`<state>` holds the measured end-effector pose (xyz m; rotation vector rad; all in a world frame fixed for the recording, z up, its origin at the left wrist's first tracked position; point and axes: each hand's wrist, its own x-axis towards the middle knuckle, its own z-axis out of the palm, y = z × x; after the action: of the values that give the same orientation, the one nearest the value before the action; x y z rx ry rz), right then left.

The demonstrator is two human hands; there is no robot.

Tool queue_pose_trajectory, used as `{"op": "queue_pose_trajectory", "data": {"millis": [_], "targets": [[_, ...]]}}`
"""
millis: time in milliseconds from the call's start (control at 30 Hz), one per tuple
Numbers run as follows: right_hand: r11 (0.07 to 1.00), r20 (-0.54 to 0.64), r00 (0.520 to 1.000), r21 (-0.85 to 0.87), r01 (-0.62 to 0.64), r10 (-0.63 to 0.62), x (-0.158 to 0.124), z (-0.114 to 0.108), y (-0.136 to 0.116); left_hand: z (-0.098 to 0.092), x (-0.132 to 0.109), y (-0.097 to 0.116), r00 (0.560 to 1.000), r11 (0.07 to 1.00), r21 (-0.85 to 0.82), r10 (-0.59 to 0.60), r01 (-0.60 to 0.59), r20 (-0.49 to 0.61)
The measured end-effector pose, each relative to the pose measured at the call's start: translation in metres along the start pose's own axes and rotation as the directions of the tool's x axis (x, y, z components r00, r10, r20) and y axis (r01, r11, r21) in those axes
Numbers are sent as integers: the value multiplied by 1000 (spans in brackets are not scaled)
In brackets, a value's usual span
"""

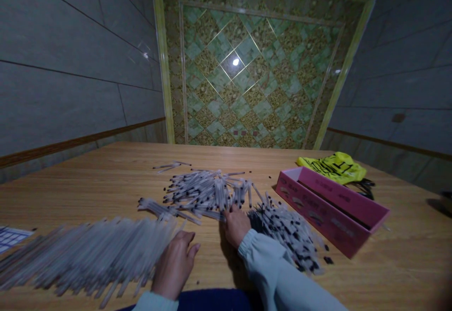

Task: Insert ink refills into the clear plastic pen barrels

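Observation:
My left hand (175, 264) rests beside a wide row of long, clear, thin plastic tubes (95, 252), its thumb apart from the bent fingers; I see nothing in it. Past the middle of the table, the closed fingertips of my right hand (236, 226) touch the near side of a heap of clear, black-tipped sticks (197, 186) that look like pen parts. Whatever those fingers pinch is hidden. Right of that hand spreads a second heap, of short clear and black pieces (287, 231). A small bunch of black-tipped sticks (155, 206) lies between the row and the far heap.
An open pink box (318, 207) stands at the right, its inside mostly hidden. Behind it lies a yellow bag with black print (332, 166). A few loose sticks (171, 165) lie farther back. A white sheet with blue lines (13, 238) is at the left edge.

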<state>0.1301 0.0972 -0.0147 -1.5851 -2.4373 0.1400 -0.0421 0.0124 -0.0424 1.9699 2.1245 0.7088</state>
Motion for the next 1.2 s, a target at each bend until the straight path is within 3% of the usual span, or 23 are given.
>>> {"op": "queue_pose_trajectory", "data": {"millis": [267, 467, 667, 733, 767, 867, 933, 1000, 1067, 1133, 1200], "targets": [[980, -31, 993, 165, -109, 116, 14, 5, 2, -1, -2, 5, 999, 999, -15, 31, -30, 13], [838, -123, 938, 497, -224, 324, 14, 6, 26, 1, -2, 2, 998, 999, -8, 52, -52, 21], [558, -89, 893, 807, -195, 441, -16, -6, 32, 3, -2, 1, 999, 999, -29, 46, -46, 9], [431, -79, 901, 894, -125, 426, -34, -12, 31, 4, -2, 1, 999, 998, -62, 32, -32, 0], [312, -72, 907, 948, -67, 415, -42, -15, 31, 4, -1, 0, 1000, 995, -93, 24, -24, -10], [23, -33, 911, 999, 26, 412, -62, -16, 31, 6, 2, 0, 998, 953, -302, 2, -23, -69], [-55, 3, 909, 998, 22, 417, -68, -12, 32, 7, 4, 2, 996, 867, -499, -40, -7, -83], [-109, 32, 917, 994, 12, 398, -70, -5, 32, 8, 4, 6, 996, 743, -665, -94, 70, -1], [-164, 55, 935, 986, 4, 351, -70, 1, 30, 7, 1, 14, 977, 598, -773, -92, 210, 194], [-212, 67, 950, 977, -1, 304, -70, 4, 27, 4, -4, 24, 923, 495, -803, 8, 332, 386], [-235, 66, 959, 972, 1, 275, -72, 5, 23, -1, -11, 34, 868, 514, -787, 150, 341, 474]]}}
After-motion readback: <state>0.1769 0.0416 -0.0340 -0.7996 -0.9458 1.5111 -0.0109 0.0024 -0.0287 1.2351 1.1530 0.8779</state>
